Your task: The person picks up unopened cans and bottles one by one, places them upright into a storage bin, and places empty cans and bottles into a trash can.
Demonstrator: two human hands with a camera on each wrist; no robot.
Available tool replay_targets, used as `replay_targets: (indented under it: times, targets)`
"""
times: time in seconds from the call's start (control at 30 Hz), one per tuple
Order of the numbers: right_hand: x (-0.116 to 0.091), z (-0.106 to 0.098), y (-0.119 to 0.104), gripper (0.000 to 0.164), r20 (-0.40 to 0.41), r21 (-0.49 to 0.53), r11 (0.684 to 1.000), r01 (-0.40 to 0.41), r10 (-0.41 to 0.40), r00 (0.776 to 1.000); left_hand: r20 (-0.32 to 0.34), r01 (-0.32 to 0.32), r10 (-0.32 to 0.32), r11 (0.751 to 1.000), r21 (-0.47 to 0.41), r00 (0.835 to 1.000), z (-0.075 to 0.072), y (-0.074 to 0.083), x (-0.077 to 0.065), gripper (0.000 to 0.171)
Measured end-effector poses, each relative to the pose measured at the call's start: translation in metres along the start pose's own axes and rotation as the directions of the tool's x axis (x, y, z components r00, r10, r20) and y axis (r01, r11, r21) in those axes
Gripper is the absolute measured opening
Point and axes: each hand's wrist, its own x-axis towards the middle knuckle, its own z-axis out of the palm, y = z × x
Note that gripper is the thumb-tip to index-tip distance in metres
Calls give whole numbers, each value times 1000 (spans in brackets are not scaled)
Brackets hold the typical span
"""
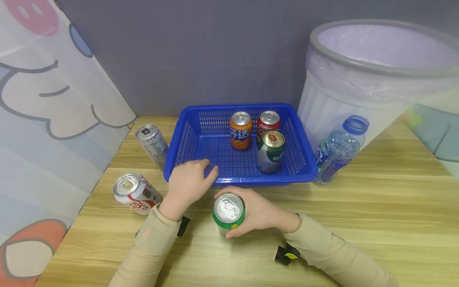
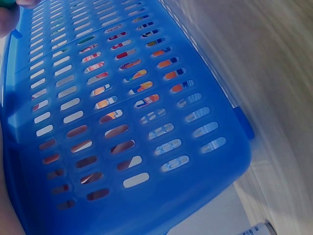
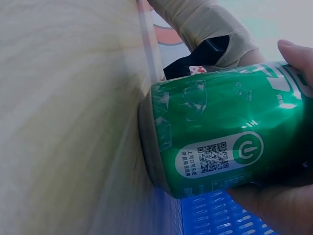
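My right hand holds a green soda can with a silver top, thumb and fingers around its sides. In the right wrist view the can's base is right at the tabletop. Over the front rim of a blue plastic basket, left of centre, my left hand grips the edge, its fingers partly hidden. Inside the basket stand an orange can, a red can and a dark green can with a gold top.
Left of the basket are a silver patterned can and a white can with red lettering, near my left forearm. To the right stands an uncapped clear bottle, in front of a large lined bin. A grey wall rises behind.
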Motion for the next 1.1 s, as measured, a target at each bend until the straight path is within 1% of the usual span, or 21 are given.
replay_targets:
  times: [0.13,0.33,0.43,0.57,0.67,0.8,0.93,1.1]
  targets:
    - [0,0,1,78,1,16,1000,-11,11,1000,-3,-1,1,1000,0,1000,0,0,0,35]
    - [1,-1,0,77,-3,26,1000,0,0,1000,-5,-3,3,1000,2,1000,0,-1,0,35]
    - [0,-3,-2,77,-14,35,999,8,-8,1000,-5,-4,4,1000,4,1000,0,-1,0,35]
    - [0,-8,-6,75,-42,17,1000,26,-25,999,0,0,0,1000,9,1000,0,-1,0,36]
    - [-1,-11,-10,75,-57,25,999,23,-22,998,8,7,-7,1000,10,1000,-1,-1,0,37]
    - [-2,-14,-13,74,-59,64,998,5,-1,998,15,13,-13,1000,8,1000,-1,-1,0,37]
    - [-3,-15,-14,73,-61,71,997,-5,9,998,21,12,-12,1000,6,1000,-1,0,0,37]
    - [-4,-19,-17,75,-73,33,999,5,-3,997,23,6,-6,1000,6,1000,-1,0,0,37]
